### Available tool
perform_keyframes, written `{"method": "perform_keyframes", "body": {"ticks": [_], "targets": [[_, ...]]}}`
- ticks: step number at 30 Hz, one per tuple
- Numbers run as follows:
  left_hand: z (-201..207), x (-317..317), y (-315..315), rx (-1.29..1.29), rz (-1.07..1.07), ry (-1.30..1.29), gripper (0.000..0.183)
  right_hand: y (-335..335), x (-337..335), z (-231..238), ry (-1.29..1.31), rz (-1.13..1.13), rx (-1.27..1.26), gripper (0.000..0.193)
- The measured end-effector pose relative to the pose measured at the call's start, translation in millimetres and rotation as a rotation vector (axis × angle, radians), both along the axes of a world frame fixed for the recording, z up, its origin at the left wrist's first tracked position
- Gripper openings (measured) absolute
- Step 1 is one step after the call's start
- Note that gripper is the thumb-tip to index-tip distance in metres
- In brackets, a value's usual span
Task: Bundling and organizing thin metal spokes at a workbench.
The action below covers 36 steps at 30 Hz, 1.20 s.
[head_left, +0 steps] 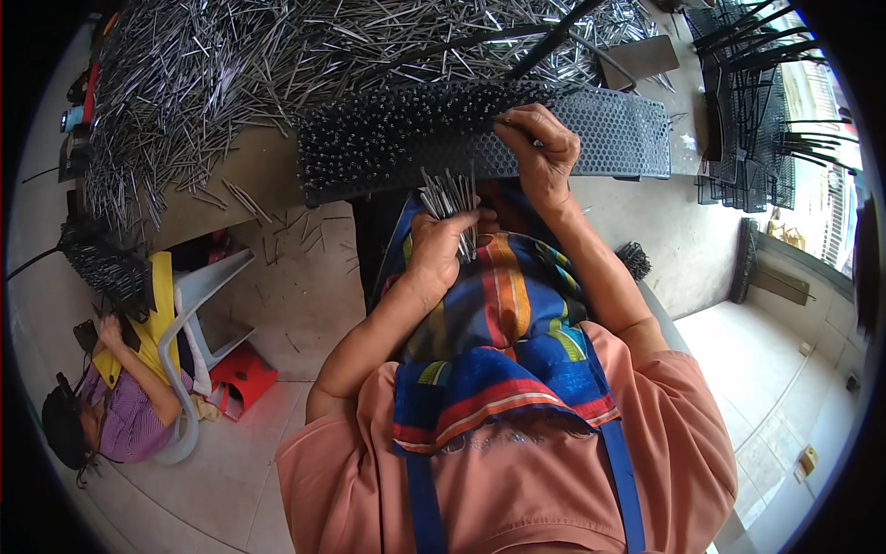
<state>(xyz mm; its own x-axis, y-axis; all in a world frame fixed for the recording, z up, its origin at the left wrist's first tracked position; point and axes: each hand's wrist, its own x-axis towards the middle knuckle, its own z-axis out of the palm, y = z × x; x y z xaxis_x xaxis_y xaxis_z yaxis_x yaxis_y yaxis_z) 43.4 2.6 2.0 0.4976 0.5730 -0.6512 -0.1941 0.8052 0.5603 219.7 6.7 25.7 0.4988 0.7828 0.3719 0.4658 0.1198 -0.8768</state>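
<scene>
A long dark panel (614, 134) with rows of small round holes lies across the table edge in front of me. Many thin metal pieces (388, 134) stand packed in the holes of its left and middle part, while the holes at its right end show bare. My left hand (436, 247) is closed around a bundle of thin metal strips (447, 196), fanned out just below the panel's near edge. Over the panel, right of the filled part, my right hand (546, 152) is closed in a pinch. Whatever lies between its fingertips is too small to make out.
A big heap of loose metal strips (212, 69) covers the table behind the panel. Dark perforated racks (752, 120) stand at the far right. On the left, another person (138, 406) sits in a grey chair (189, 406), near a red bag (242, 380).
</scene>
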Motion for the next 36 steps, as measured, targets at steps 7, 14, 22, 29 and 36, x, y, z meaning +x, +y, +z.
{"method": "perform_keyframes", "body": {"ticks": [7,14,22,29,36], "targets": [[-0.7,1.0,4.2,-0.048,-0.02,0.032,0.017,-5.5,-7.0,-18.1,-0.068,0.014,-0.033,0.013],[4.5,2.5,7.5,-0.077,0.016,0.038,0.013,5.2,-4.2,-14.7,-0.258,-0.04,-0.107,0.014],[9.9,3.8,10.5,-0.048,-0.019,-0.038,0.018,-14.8,-4.6,0.7,-0.222,-0.057,-0.233,0.014],[12.5,12.4,11.0,-0.04,-0.011,-0.11,0.019,-33.8,-7.5,12.7,1.021,0.19,-0.674,0.006],[-1.1,1.4,3.0,-0.15,-0.044,0.024,0.019,-18.7,11.4,0.4,0.459,-0.208,-0.038,0.012]]}}
